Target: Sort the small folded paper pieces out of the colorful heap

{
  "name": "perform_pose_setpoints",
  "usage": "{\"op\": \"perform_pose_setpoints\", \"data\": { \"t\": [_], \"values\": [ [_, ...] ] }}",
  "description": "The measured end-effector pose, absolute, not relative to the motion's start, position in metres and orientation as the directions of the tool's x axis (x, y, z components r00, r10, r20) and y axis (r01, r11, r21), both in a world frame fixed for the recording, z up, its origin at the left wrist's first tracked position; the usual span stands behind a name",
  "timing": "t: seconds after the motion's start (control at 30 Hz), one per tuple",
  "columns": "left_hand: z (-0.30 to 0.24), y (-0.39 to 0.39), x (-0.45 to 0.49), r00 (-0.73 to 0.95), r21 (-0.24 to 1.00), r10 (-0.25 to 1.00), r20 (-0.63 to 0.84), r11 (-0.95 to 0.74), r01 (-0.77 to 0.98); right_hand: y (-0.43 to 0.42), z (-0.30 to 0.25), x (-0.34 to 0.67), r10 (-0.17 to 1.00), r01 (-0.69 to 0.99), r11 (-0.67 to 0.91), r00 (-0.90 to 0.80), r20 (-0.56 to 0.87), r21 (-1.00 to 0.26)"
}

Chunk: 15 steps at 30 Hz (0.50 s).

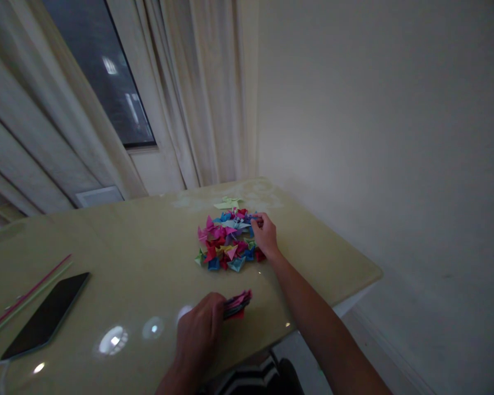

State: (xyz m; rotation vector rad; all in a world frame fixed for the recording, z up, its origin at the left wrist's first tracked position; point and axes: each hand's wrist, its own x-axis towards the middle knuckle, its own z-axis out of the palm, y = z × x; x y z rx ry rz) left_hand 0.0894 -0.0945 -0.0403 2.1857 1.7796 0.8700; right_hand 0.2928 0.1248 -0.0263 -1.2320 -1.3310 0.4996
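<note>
A pile of small folded paper pieces (226, 241) in pink, blue, red and green lies on the glossy beige table (140, 247). My right hand (265, 235) reaches to the pile's right edge, fingers pinched on a piece at the top right of the heap. My left hand (200, 332) rests near the table's front edge, closed on a stack of folded pink and red papers (237, 304) that stick out to the right.
A pale green folded paper (228, 203) lies just behind the pile. A dark phone (47, 315) lies face up at the left, with pink and green straws (24, 299) beside it. Curtains and a window stand behind; a wall on the right.
</note>
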Motion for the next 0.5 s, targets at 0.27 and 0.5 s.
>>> {"op": "perform_pose_setpoints", "data": {
  "t": [0.27, 0.5],
  "values": [
    [-0.005, -0.059, 0.066, 0.132, 0.612, 0.940, 0.314, -0.306, 0.729, 0.125, -0.022, 0.296, 0.846, 0.314, 0.359, 0.288, 0.449, -0.879],
    [0.076, 0.014, 0.049, 0.063, 0.584, 0.930, 0.362, -0.280, 0.762, 0.122, -0.014, 0.297, 0.836, 0.242, 0.384, 0.318, 0.447, -0.891]
  ]
}}
